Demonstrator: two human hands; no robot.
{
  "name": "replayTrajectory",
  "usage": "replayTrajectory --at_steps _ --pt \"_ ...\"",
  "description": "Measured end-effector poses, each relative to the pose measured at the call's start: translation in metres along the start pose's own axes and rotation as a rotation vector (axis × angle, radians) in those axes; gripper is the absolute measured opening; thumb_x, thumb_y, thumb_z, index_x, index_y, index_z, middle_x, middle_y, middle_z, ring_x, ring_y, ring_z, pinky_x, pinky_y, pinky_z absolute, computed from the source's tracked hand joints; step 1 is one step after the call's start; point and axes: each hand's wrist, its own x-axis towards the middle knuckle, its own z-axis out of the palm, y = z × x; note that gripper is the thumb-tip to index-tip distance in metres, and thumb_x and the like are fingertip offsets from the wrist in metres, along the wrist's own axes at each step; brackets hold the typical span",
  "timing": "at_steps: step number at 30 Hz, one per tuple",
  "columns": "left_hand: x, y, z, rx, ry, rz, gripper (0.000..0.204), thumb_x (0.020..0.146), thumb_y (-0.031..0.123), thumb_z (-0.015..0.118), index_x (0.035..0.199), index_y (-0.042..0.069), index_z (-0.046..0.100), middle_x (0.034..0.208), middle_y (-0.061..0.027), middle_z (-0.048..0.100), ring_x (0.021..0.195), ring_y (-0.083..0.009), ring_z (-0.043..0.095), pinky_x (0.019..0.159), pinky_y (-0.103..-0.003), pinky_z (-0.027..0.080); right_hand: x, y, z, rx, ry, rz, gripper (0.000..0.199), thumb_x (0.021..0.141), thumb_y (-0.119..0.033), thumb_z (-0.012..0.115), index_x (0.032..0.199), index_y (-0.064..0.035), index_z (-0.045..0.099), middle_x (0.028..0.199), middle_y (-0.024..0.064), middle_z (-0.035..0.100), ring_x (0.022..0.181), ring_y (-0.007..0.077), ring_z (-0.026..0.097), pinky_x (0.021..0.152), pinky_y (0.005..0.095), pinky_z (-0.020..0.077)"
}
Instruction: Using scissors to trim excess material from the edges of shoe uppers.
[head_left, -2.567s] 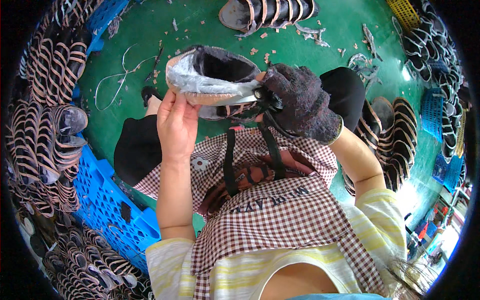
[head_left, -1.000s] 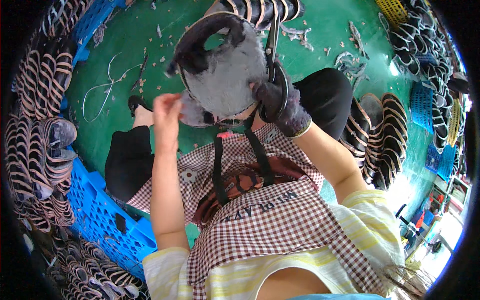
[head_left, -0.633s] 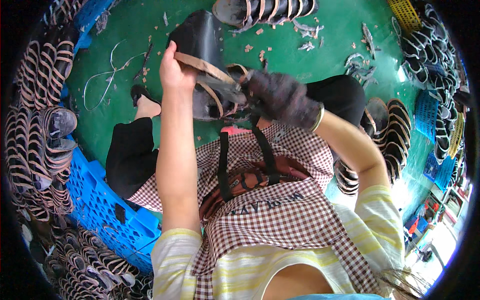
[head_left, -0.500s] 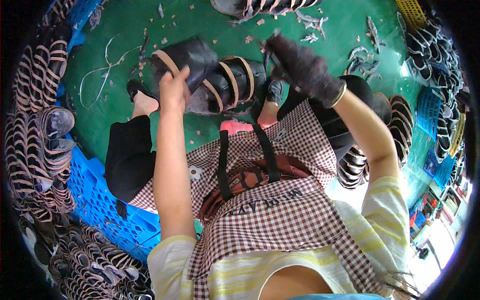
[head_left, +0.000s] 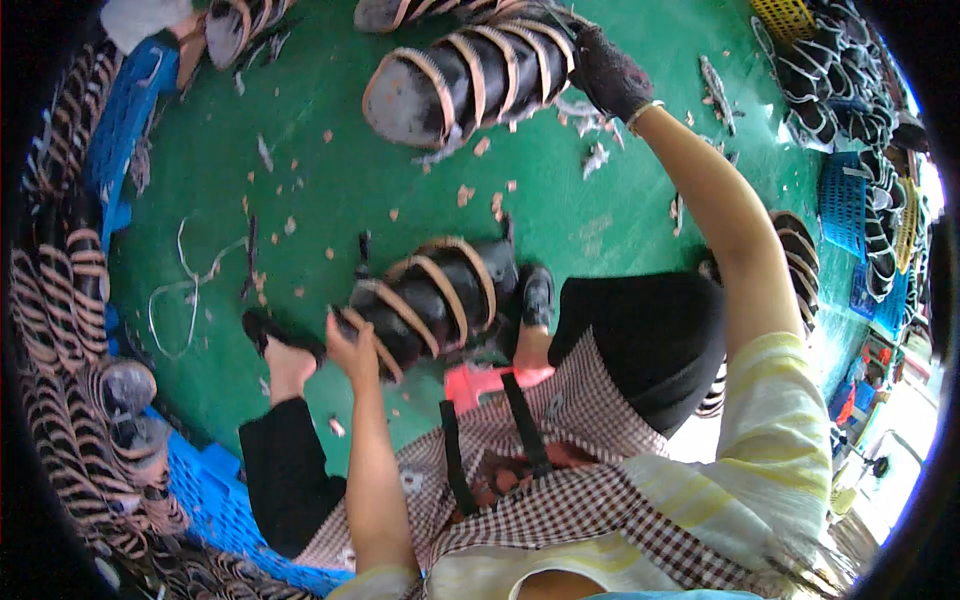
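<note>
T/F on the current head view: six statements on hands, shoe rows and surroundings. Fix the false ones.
1. The right hand wears a dark fabric glove. True.
2. Both hands are gloved. False: the left hand is bare.
3. The left hand is at the left end of the near row of nested black shoe pieces with tan edging. True.
4. The right hand is at that same row. False: it is at the right end of a farther, similar row.
5. The floor is grey. False: it is a green floor.
6. A blue perforated plastic crate stands on the person's left. True.
</note>
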Motion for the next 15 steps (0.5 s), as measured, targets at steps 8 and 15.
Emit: replayTrajectory --at_steps 8,15 --pt "0.130 0.167 0.084 -0.402 -0.454 0.098 0.051 0.080 0.007 0.059 0.126 -0.002 0.039 0.129 -0.0148 0.042 0.118 -0.0254 0.042 0.097 -0.036 0.036 0.094 0.124 0.056 -0.210 0.011 0.320 0.034 0.086 -0.036 0.043 0.113 -0.0152 0.045 0.105 0.0225 0.056 0.099 0.0413 0.052 0.083 0.0466 0.0415" --pt "0.199 0.210 0.175 -0.444 -0.821 -0.031 0.034 0.077 0.003 0.060 0.109 -0.002 0.052 0.103 -0.0097 0.057 0.093 -0.0166 0.053 0.077 -0.030 0.045 0.056 0.094 0.101 -0.181 -0.116 -0.031 0.029 0.081 -0.030 0.049 0.104 -0.0126 0.052 0.092 0.0163 0.061 0.087 0.0389 0.057 0.072 0.0458 0.0462"
